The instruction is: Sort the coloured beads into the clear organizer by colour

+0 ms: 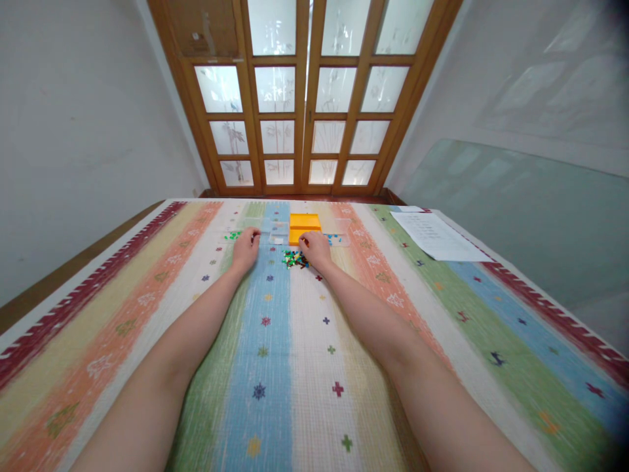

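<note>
My left hand is beside a clear plastic box with small green pieces in it. Its fingers are curled together with the tips close. My right hand is at the front of an open orange box, its thumb and fingers pinched. Whatever either hand may hold is too small to make out. Between the hands, a little nearer to me, lies a pile of small mixed-colour pieces in green, blue, dark and yellowish tones. Small blue pieces sit in a clear box just right of my right hand.
A clear container stands between my left hand and the orange box. White printed sheets lie at the table's far right. A striped tablecloth covers the table. Beyond its far edge are wood-framed glass doors.
</note>
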Available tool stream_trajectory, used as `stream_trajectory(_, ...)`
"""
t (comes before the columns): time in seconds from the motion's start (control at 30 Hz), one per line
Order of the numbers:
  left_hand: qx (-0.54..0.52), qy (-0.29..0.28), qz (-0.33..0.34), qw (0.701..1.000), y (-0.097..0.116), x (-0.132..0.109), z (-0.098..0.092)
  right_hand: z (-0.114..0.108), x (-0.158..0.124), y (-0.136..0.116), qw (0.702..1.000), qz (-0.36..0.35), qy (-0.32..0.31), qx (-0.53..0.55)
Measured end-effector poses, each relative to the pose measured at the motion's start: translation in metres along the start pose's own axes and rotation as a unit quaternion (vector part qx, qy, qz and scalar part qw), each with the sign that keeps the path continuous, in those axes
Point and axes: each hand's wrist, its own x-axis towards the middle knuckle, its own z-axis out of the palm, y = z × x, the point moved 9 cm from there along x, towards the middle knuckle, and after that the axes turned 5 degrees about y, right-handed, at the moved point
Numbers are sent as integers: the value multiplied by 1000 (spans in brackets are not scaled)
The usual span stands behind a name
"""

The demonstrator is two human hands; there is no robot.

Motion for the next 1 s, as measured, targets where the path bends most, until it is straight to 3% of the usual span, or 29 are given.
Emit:
stream_trajectory(0.23,-46,113,-121,985,-65,11,-22,2,0,-1,1000,-14,11,11)
stream_trajectory(0.47,-94,127,-224,962,-109,11,-25,4,-1,-3,1000,-22,1,12)
stream_trajectory(0.73,-84,101,-225,965,-101,9,-20,5,-1,-5,999,-34,-2,38)
stream_trajectory(1.0,-24,29,-97,995,-68,11,-7,11,-15,-46,969,-190,-112,115)
